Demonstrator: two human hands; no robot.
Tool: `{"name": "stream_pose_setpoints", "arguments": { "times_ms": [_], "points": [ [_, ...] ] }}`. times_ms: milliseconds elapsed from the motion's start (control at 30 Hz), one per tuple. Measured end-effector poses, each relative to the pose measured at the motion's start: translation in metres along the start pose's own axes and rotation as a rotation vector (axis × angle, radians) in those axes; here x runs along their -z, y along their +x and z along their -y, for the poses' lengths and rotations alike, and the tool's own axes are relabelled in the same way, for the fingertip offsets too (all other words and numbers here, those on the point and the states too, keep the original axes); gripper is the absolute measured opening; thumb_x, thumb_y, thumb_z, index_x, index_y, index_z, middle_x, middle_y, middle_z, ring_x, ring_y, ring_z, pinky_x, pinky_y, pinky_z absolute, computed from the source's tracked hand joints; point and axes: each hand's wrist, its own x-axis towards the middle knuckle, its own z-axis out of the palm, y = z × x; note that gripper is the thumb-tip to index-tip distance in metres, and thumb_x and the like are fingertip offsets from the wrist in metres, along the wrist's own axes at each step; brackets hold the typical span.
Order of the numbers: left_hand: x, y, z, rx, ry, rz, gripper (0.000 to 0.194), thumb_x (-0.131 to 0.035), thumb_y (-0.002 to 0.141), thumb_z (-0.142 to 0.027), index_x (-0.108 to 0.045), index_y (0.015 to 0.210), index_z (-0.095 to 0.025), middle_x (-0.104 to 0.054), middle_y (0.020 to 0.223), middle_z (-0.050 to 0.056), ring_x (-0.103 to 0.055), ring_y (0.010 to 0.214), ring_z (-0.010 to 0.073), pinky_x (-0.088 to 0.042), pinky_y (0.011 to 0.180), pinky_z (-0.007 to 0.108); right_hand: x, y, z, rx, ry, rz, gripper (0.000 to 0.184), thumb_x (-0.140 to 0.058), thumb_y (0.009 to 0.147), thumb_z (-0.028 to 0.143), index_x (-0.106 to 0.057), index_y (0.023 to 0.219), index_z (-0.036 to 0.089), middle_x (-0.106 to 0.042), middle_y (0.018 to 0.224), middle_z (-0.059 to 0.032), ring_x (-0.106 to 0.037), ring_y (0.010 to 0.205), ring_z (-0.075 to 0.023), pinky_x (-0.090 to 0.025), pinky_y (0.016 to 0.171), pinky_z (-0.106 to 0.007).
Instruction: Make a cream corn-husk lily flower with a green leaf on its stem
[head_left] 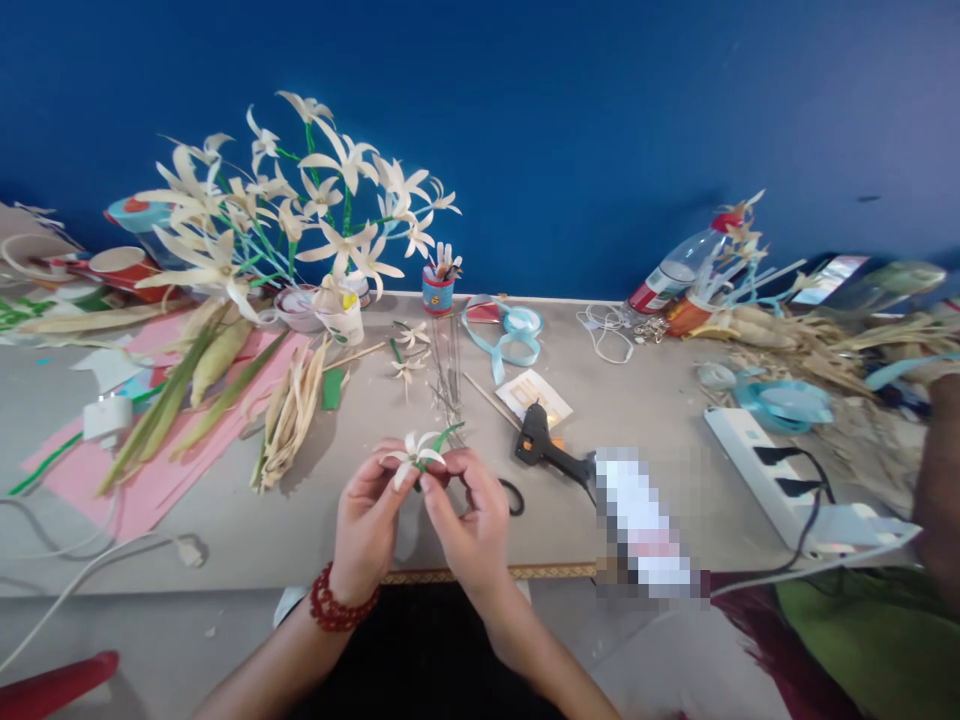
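Observation:
Both my hands meet over the near edge of the table. My left hand [367, 520], with a red bead bracelet on the wrist, pinches a small cream husk flower [415, 452] from the left. My right hand [469, 515] pinches the same flower's base from the right, where a green wrapped stem [445, 434] curls up and away. The petals spread above my fingertips. A dark loop, perhaps scissors handles [514, 496], lies just right of my right hand.
A black glue gun [547, 452] lies right of my hands, thin wires [445, 375] beyond them. Corn husk strips [289, 415] and pink paper [150, 470] lie left, a husk-flower bouquet [300, 220] behind. Blue ribbon [510, 335], a white power strip [780, 475] and dried husks [810, 340] sit right.

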Motion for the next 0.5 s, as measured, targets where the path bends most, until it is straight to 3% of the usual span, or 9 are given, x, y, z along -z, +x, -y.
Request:
{"name": "stream_pose_setpoints", "arguments": {
  "times_ms": [500],
  "points": [
    [0.0088,-0.0093,0.0092,0.083,-0.095,-0.011,0.006,-0.074,0.083,-0.021,-0.069,0.086,-0.019,-0.058,0.093,0.001,-0.057,0.088,0.0125,-0.052,0.082,0.021,-0.0039,-0.004,-0.0029,0.175,-0.09,-0.028,0.015,-0.058,0.084,0.007,-0.057,0.089,0.021,-0.063,0.081,-0.0021,-0.06,0.074,-0.016,-0.051,0.069,-0.029]
  ]
}}
